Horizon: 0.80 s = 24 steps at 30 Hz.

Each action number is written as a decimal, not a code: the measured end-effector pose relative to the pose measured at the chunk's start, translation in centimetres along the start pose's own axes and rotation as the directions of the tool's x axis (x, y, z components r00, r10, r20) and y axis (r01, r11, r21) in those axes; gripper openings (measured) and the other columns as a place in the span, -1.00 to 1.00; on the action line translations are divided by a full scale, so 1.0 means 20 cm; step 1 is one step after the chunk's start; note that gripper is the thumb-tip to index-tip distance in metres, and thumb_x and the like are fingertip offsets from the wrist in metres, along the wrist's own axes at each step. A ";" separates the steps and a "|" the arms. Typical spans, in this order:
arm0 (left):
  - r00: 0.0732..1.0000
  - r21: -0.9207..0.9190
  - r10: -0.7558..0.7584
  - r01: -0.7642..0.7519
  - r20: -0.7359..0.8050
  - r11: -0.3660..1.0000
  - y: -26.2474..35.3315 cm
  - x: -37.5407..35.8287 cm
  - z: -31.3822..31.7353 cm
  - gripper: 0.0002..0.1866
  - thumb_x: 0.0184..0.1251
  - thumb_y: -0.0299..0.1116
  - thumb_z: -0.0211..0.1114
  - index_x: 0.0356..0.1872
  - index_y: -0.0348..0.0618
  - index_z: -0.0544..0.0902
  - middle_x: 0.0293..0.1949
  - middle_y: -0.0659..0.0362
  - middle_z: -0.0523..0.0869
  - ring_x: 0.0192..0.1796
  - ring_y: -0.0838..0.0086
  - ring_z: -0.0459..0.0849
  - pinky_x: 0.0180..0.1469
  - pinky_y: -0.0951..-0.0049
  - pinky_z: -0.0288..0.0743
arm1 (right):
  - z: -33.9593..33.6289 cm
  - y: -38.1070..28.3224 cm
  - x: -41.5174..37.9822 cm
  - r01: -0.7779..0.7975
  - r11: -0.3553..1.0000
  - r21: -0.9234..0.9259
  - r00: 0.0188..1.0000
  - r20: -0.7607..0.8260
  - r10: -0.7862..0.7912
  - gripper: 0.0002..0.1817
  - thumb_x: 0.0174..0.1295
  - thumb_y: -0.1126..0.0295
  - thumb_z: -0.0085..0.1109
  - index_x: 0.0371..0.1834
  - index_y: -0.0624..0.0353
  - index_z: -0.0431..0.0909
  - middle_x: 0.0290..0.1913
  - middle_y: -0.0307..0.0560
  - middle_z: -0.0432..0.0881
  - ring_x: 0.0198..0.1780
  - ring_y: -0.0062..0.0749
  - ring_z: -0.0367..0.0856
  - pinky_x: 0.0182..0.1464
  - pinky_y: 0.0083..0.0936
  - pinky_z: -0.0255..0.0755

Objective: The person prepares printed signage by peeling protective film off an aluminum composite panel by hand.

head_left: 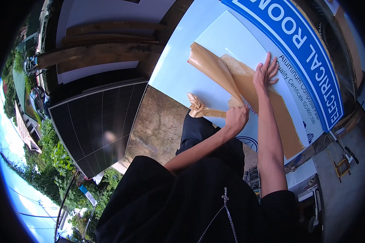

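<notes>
A white sheet [221, 30] lies on a panel printed "Aluminum Composite Panel". Brown paper [278, 109] covers a broad strip of it, and one side of that paper is lifted and curled into a long fold. My left hand [236, 117] is closed on the lower end of the fold. A crumpled brown strip [198, 107] trails from beside this hand toward my dark trousers. Farther up, my right hand [265, 72] rests with fingers spread at the paper's far edge, touching the surface. Its palm underside is hidden.
A blue sign [300, 44] reading "ELECTRICAL ROOM" lies along the far side of the panel. At left stand a dark gridded panel [105, 121] and wooden planks [97, 54]. A yellow-framed tool [343, 168] lies on the floor at right.
</notes>
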<state>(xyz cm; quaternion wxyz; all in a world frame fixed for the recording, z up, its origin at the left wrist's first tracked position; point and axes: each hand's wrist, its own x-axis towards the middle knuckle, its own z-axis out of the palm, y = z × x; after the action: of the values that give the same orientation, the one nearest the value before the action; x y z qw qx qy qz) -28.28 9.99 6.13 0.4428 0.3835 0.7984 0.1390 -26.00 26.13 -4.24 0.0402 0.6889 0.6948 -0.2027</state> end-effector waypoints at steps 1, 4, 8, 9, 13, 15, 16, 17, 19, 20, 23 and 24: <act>1.000 -0.010 -0.015 0.015 -0.016 1.000 0.02 0.00 0.02 -0.44 0.53 -0.18 -0.05 -0.64 -0.30 0.64 -0.60 -0.20 0.65 -0.53 -0.13 0.68 -0.39 -0.03 0.59 | 0.00 0.00 0.00 0.003 1.000 -0.004 1.000 0.000 -0.003 -0.33 0.48 0.20 -0.18 0.59 -0.49 -0.18 0.65 -0.25 -0.34 0.62 -0.05 -0.38 0.37 0.52 -0.42; 0.996 -0.043 -0.047 0.044 -0.076 0.998 0.04 0.02 0.08 -0.44 0.53 -0.18 -0.06 -0.64 -0.30 0.64 -0.61 -0.21 0.64 -0.53 -0.14 0.67 -0.39 -0.05 0.58 | 0.00 0.01 -0.01 0.014 1.000 -0.012 1.000 0.014 -0.014 -0.33 0.48 0.19 -0.19 0.59 -0.48 -0.19 0.64 -0.23 -0.35 0.62 -0.03 -0.37 0.37 0.53 -0.41; 0.987 -0.051 -0.076 0.069 -0.139 0.996 0.09 0.07 0.16 -0.43 0.54 -0.17 -0.07 -0.64 -0.30 0.64 -0.61 -0.21 0.64 -0.53 -0.15 0.67 -0.37 -0.06 0.58 | 0.00 0.01 0.01 0.020 1.000 -0.010 1.000 0.022 -0.020 -0.34 0.48 0.17 -0.20 0.59 -0.45 -0.19 0.64 -0.19 -0.35 0.61 0.00 -0.36 0.36 0.54 -0.41; 0.988 -0.058 -0.078 0.071 -0.136 0.996 0.09 0.09 0.17 -0.42 0.54 -0.16 -0.08 -0.64 -0.30 0.64 -0.61 -0.21 0.64 -0.52 -0.15 0.67 -0.37 -0.06 0.58 | 0.00 0.01 0.01 0.020 1.000 -0.007 0.999 0.036 -0.020 -0.34 0.48 0.17 -0.20 0.59 -0.44 -0.19 0.64 -0.17 -0.35 0.61 0.01 -0.36 0.36 0.55 -0.41; 0.987 -0.059 -0.066 0.057 -0.149 0.997 0.09 0.19 0.27 -0.41 0.54 -0.15 -0.09 -0.65 -0.29 0.64 -0.62 -0.21 0.64 -0.53 -0.15 0.66 -0.37 -0.05 0.58 | 0.00 -0.01 0.03 0.071 0.997 0.026 0.997 -0.016 -0.070 -0.34 0.48 0.16 -0.21 0.59 -0.43 -0.19 0.64 -0.17 -0.36 0.61 0.06 -0.40 0.35 0.57 -0.42; 0.991 -0.052 -0.014 0.007 -0.136 0.999 0.04 0.22 0.29 -0.42 0.53 -0.14 -0.07 -0.64 -0.28 0.64 -0.60 -0.22 0.64 -0.52 -0.14 0.67 -0.37 -0.04 0.57 | 0.00 0.02 -0.01 0.070 0.997 0.035 0.998 0.007 -0.070 -0.34 0.47 0.16 -0.21 0.59 -0.43 -0.20 0.64 -0.17 -0.37 0.60 0.08 -0.42 0.35 0.58 -0.44; 0.993 -0.032 0.000 -0.004 -0.119 0.999 0.03 0.22 0.29 -0.42 0.53 -0.14 -0.07 -0.64 -0.29 0.64 -0.59 -0.22 0.65 -0.51 -0.14 0.67 -0.37 -0.04 0.57 | 0.01 0.04 -0.02 0.066 0.997 0.030 0.998 0.011 -0.067 -0.33 0.47 0.15 -0.20 0.59 -0.46 -0.20 0.64 -0.20 -0.38 0.61 0.06 -0.42 0.35 0.58 -0.43; 0.993 -0.009 0.020 -0.021 -0.112 1.000 0.02 0.25 0.28 -0.43 0.52 -0.13 -0.06 -0.64 -0.29 0.64 -0.58 -0.22 0.65 -0.50 -0.14 0.67 -0.36 -0.04 0.57 | 0.03 0.04 -0.01 0.069 0.997 0.031 0.998 0.005 -0.069 -0.33 0.47 0.13 -0.19 0.59 -0.48 -0.21 0.64 -0.22 -0.38 0.61 0.04 -0.43 0.34 0.58 -0.42; 0.998 0.001 0.021 -0.021 -0.064 1.000 0.03 0.29 0.24 -0.43 0.48 -0.08 -0.02 -0.59 -0.32 0.66 -0.52 -0.22 0.68 -0.44 -0.12 0.70 -0.32 -0.03 0.58 | 0.02 0.04 0.02 0.065 0.997 0.038 0.998 0.011 -0.066 -0.31 0.46 0.13 -0.17 0.58 -0.50 -0.22 0.65 -0.24 -0.39 0.61 0.04 -0.44 0.34 0.59 -0.41; 0.999 0.010 0.022 -0.022 -0.028 1.000 0.03 0.29 0.22 -0.44 0.47 -0.07 0.00 -0.56 -0.33 0.68 -0.50 -0.21 0.69 -0.43 -0.11 0.71 -0.30 -0.02 0.59 | 0.01 0.05 0.01 0.063 0.997 0.051 0.997 0.035 -0.065 -0.31 0.46 0.14 -0.17 0.59 -0.47 -0.21 0.64 -0.19 -0.39 0.61 0.07 -0.42 0.34 0.60 -0.41; 0.995 0.029 0.076 -0.079 0.070 0.996 0.02 0.30 0.13 -0.48 0.36 -0.02 0.14 -0.46 -0.36 0.72 -0.42 -0.20 0.73 -0.33 -0.06 0.74 -0.21 0.03 0.61 | -0.09 -0.03 0.02 0.049 0.999 0.012 0.995 0.090 -0.050 -0.29 0.41 0.12 -0.05 0.59 -0.20 -0.09 0.63 0.02 -0.27 0.60 0.16 -0.33 0.39 0.51 -0.33; 0.982 0.040 0.112 -0.119 0.152 0.992 0.01 0.25 0.06 -0.53 0.33 -0.05 0.13 -0.49 -0.30 0.72 -0.45 -0.24 0.70 -0.33 -0.10 0.72 -0.23 -0.02 0.60 | -0.10 -0.10 0.00 0.170 0.981 0.095 0.984 0.033 -0.174 -0.26 0.39 0.09 0.00 0.57 -0.11 -0.05 0.61 0.07 -0.20 0.59 0.17 -0.29 0.41 0.45 -0.30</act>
<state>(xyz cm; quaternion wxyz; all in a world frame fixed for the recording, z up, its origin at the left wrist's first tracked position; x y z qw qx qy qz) -28.70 13.69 2.56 0.4832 0.4491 0.7426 0.1159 -27.53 26.83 -1.95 0.0050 0.6229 0.7408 -0.2514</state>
